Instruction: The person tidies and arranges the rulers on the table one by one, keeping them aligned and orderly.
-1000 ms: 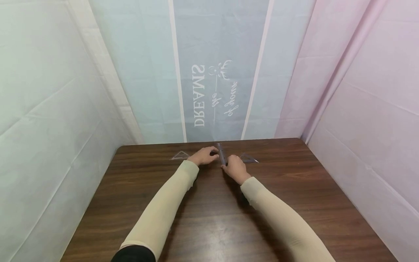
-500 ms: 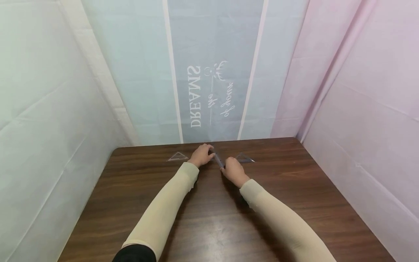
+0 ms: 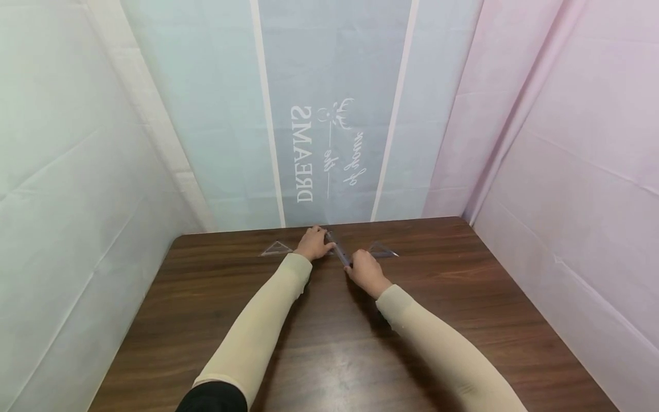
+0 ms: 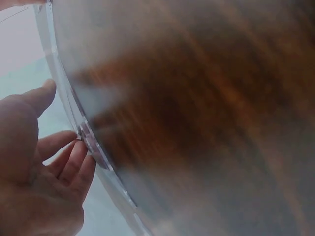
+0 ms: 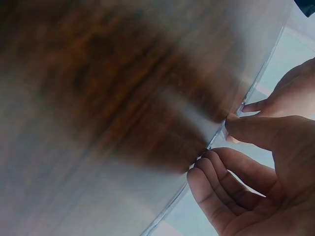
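Note:
A see-through bluish ruler [image 3: 339, 251] lies slantwise near the table's far edge, its far end toward the left. My right hand [image 3: 368, 272] grips its near end between thumb and bent fingers. At the far end, my left hand [image 3: 313, 244] touches the ruler's left side with thumb and fingertips. The left wrist view catches the left thumb [image 4: 45, 96] standing apart from the lightly bent fingers. Clear set squares flank the hands: one on the left [image 3: 277, 248], one on the right [image 3: 383, 250], the latter partly behind the right hand.
The brown wood-grain table [image 3: 329, 349] stretches toward me under both sleeved arms. Behind its far edge hangs a pale blue curtain [image 3: 329, 68] with white lettering. Whitish cloth walls stand at the left [image 3: 77, 171] and right [image 3: 576, 171].
The ruler has turned, its far end swinging left. My left hand has come into contact with that end. The right hand keeps its grip, and the head view has shifted slightly.

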Action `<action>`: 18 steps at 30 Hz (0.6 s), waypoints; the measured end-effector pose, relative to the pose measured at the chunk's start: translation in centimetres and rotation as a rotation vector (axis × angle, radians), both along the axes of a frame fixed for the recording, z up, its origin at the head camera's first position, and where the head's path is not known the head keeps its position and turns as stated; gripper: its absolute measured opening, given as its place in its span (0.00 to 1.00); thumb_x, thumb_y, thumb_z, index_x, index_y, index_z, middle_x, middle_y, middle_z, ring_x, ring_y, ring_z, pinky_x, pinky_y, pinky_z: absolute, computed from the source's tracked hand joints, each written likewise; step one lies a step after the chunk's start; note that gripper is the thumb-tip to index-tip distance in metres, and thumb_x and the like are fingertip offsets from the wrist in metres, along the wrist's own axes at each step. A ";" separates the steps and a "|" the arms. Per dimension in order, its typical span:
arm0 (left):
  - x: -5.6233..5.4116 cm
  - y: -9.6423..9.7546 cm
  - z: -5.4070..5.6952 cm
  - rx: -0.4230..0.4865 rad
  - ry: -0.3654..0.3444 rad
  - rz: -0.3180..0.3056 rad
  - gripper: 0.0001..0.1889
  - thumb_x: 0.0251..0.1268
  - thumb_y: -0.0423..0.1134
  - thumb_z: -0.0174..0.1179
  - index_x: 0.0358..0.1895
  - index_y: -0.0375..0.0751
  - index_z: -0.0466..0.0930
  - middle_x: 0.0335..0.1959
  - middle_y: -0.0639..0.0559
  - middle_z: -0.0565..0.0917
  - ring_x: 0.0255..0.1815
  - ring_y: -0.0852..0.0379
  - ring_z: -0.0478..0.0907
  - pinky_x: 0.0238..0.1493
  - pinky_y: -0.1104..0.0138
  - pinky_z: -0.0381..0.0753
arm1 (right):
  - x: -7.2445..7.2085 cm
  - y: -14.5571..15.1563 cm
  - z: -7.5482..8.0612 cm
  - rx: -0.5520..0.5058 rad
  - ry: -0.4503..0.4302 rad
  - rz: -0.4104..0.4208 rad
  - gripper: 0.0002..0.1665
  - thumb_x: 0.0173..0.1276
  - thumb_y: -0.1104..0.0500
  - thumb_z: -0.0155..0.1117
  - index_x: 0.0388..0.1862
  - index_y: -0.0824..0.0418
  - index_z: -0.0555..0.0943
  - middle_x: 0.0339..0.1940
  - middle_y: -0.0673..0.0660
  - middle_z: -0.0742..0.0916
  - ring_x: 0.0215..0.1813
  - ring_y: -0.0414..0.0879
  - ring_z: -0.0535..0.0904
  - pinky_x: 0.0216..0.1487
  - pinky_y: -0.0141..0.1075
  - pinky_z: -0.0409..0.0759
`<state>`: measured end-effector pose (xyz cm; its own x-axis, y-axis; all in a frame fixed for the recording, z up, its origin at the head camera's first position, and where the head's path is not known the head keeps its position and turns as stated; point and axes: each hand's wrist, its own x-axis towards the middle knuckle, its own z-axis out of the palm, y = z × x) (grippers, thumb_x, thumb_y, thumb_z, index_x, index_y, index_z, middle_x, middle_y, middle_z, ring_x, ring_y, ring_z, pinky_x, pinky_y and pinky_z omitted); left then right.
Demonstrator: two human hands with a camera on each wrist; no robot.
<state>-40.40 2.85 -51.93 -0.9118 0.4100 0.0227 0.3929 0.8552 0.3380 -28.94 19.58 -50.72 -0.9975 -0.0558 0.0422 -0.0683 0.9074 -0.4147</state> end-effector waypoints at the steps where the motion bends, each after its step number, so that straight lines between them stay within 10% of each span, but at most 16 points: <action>1: 0.0 0.0 0.0 0.003 -0.009 -0.001 0.33 0.83 0.53 0.60 0.78 0.32 0.71 0.77 0.36 0.71 0.78 0.39 0.67 0.78 0.51 0.69 | 0.0 0.1 0.0 -0.001 0.004 0.005 0.13 0.74 0.58 0.75 0.35 0.67 0.87 0.36 0.59 0.84 0.31 0.48 0.79 0.31 0.42 0.80; 18: -0.1 -0.4 0.0 0.074 -0.062 0.007 0.28 0.84 0.46 0.59 0.77 0.34 0.73 0.76 0.38 0.72 0.77 0.40 0.67 0.77 0.50 0.70 | -0.1 1.0 -0.8 -0.066 0.027 0.072 0.06 0.72 0.65 0.75 0.43 0.68 0.91 0.36 0.59 0.90 0.33 0.46 0.84 0.36 0.42 0.85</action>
<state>-40.47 2.43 -51.93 -0.9151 0.4033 -0.0038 0.3638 0.8296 0.4235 -29.01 20.57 -51.49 -0.9895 -0.1231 0.0753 -0.1441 0.8704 -0.4707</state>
